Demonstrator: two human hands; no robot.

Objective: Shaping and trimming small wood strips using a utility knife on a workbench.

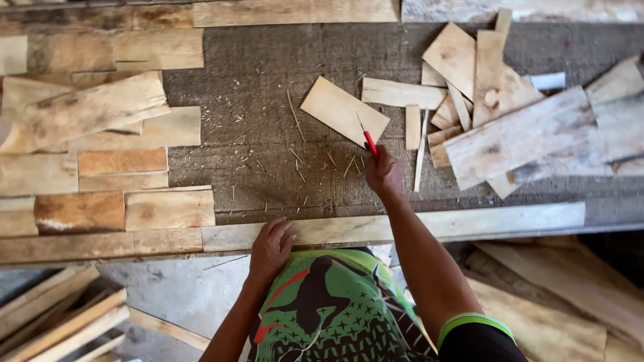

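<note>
A rough grey worktop (255, 74) carries stacked wood blocks (100, 161) on its left side and a loose heap of thin offcuts (510, 114) on its right, with splinters scattered between. The right hand (384, 175) reaches out on a straight arm, closed round a red-handled knife (368, 140) whose tip rests on a flat wooden slat (343, 110) near the middle. The left hand (270, 248) lies palm down, fingers loosely spread, on the long front board (469, 221).

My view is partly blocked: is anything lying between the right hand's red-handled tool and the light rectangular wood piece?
Nothing visible: the right hand holds the red-handled tool with its tip already on the light rectangular wood piece; only loose splinters lie nearby.
</note>
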